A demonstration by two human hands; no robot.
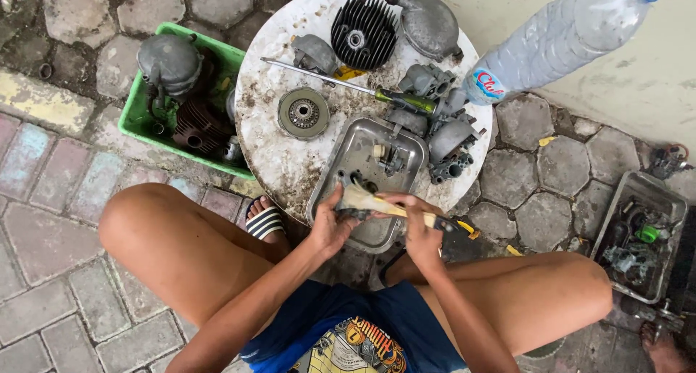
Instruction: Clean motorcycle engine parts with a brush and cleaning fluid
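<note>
The small dark metal part (353, 213) could slip and fall, because the left hand (330, 226) holds it up in the air over the edge of the metal tray (341, 163), and it looks wet and greasy. If it drops, it could land in the tray with a bang, or bounce off onto the paving stones (65, 286) by the person's foot in the striped sandal (264, 221). The left fingers are curled tight around the part. The right hand (420, 231) has its fingers pinched on the handle of a paintbrush (384, 206), and the pale bristles press on the part. A hard push with the brush could knock the part loose. Dirty drops could also flick onto the bare knees. The tray hangs a little over the rim of the round white tabletop (272, 155), so a bump from an arm could tip it. The long screwdriver (341, 83) lies across the tabletop, well apart from the hands. The part is small, dark grey and bumpy, mostly hidden by the fingers and the brush, so I cannot tell its full shape. It sits between the two hands, just in front of the person's lap.
</note>
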